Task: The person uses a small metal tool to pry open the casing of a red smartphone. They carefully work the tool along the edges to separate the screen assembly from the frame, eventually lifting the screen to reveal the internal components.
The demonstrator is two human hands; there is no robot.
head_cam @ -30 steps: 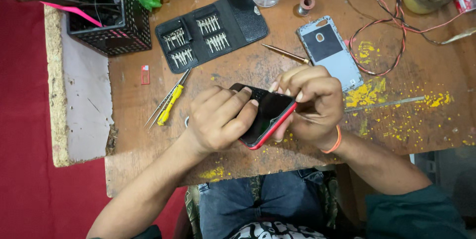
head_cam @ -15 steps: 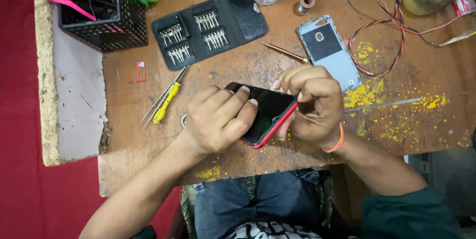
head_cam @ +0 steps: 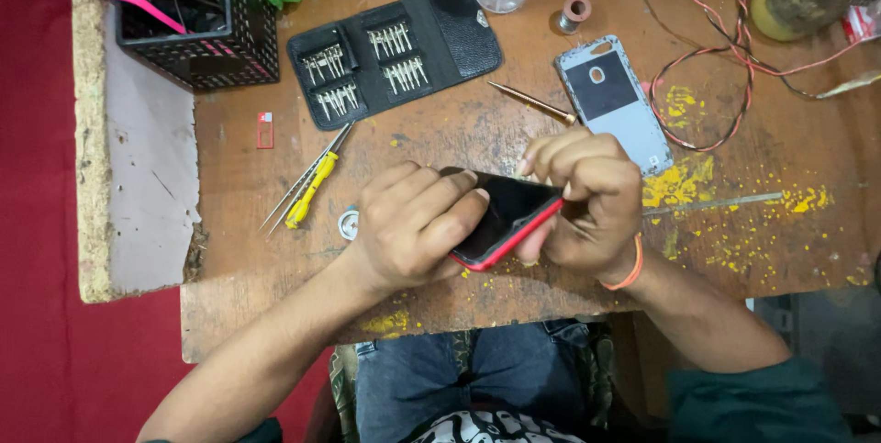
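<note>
Nothing much has moved since a moment ago: both hands stay on the red phone (head_cam: 500, 223) and it sits in the same spot, just above the wooden table (head_cam: 514, 131), near the front edge. The left hand (head_cam: 413, 227) is wrapped tight over one end of the phone to keep it steady. The right hand (head_cam: 587, 200) is closed on the other end, with its fingers curled at the edge, maybe to pull the dark screen up. I cannot tell if it holds a small tool. Behind the hands lies a grey phone back cover (head_cam: 613, 103) and a thin metal screwdriver (head_cam: 532, 103). To the left lie tweezers (head_cam: 307, 177), and further back an open black case of screwdriver bits (head_cam: 395, 48).
</note>
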